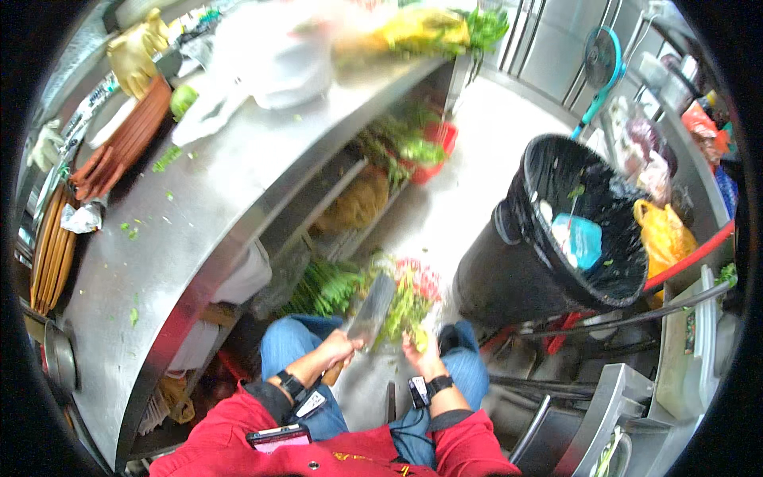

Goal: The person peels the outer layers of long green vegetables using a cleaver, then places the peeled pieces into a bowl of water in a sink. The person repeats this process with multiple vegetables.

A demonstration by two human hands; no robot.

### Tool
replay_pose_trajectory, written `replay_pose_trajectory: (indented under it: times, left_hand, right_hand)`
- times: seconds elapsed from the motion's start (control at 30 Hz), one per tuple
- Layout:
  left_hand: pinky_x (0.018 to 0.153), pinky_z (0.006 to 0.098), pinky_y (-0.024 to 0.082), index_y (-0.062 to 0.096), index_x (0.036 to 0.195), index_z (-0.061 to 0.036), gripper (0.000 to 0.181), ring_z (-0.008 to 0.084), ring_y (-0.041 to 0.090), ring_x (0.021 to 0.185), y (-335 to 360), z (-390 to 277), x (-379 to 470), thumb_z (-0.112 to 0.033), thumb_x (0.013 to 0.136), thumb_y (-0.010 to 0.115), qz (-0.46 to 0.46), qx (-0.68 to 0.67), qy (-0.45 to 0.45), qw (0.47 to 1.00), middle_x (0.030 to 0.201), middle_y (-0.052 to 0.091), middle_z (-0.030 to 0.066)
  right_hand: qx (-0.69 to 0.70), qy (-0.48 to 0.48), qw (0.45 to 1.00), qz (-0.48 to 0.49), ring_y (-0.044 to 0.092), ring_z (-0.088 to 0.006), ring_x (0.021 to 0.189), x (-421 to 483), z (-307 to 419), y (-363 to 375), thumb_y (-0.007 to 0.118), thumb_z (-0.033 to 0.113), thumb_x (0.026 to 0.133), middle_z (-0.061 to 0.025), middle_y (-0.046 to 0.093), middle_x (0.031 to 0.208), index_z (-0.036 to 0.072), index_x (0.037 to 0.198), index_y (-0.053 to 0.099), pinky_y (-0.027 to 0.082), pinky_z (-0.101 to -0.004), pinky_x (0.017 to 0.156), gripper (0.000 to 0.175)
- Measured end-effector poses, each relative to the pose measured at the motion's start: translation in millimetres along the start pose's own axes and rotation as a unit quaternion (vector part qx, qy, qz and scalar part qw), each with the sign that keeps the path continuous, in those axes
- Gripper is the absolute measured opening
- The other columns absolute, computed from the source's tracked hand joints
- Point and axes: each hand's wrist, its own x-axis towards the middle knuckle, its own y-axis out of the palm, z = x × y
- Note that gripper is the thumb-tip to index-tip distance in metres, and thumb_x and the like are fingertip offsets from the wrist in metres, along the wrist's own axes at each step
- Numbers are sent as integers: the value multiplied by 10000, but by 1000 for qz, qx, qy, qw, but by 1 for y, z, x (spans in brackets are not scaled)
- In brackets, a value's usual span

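Observation:
A cleaver (375,307) with a broad grey blade is gripped in my left hand (338,349). Part of its wooden handle (332,373) shows below my fingers, and the blade points away from me. Between my knees, my right hand (424,355) holds the pale end of some leafy green vegetables (404,313). These greens lie just right of the blade; whether they touch it is blurred. Behind them is a red and white basket or bag (419,278), partly covered. Bunched long-stemmed greens (325,286) lie on the left, beyond my left knee.
A black lined bin (495,274) stands close on the right, with a blue plastic container (584,241) inside. A steel counter (197,197) curves along the left, over a shelf. A red basket (438,152) with greens sits farther off. A turquoise fan (602,59) stands beyond the bin.

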Motion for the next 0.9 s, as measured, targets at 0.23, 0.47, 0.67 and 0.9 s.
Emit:
replay_pose_trajectory:
  times: [0.23, 0.47, 0.67, 0.9]
  left_hand:
    - [394, 332, 427, 511, 698, -83, 273, 158, 477, 403, -32, 31, -30, -225, 911, 608, 105, -82, -62, 989, 502, 479, 28]
    - [364, 352, 431, 528, 704, -34, 251, 191, 486, 373, -28, 51, -10, -186, 865, 648, 28, -135, -88, 987, 500, 489, 61]
    - [362, 324, 413, 541, 550, -36, 386, 183, 497, 356, -18, 44, 11, -218, 875, 643, -5, -32, -72, 997, 447, 512, 82]
    - [332, 302, 355, 531, 626, -73, 312, 135, 446, 356, 14, 34, 46, -249, 831, 687, -58, -27, -82, 995, 488, 467, 13]
  right_hand:
    - [-39, 46, 992, 112, 590, -237, 709, -19, -3, 2, 574, 251, 834, -114, 593, 795, 27, 933, 568, 495, -287, 582, 244]
    - [-197, 26, 979, 47, 610, -232, 708, -30, 6, 31, 558, 240, 798, -72, 581, 797, 83, 937, 547, 532, -327, 625, 210]
    - [-183, 55, 981, -8, 565, -281, 596, 20, 2, 11, 481, 306, 737, -136, 573, 733, 19, 916, 545, 492, -381, 535, 344]
    - [-171, -64, 983, -19, 559, -254, 583, 34, -13, 22, 433, 293, 843, -117, 561, 748, 29, 934, 544, 488, -405, 533, 301]
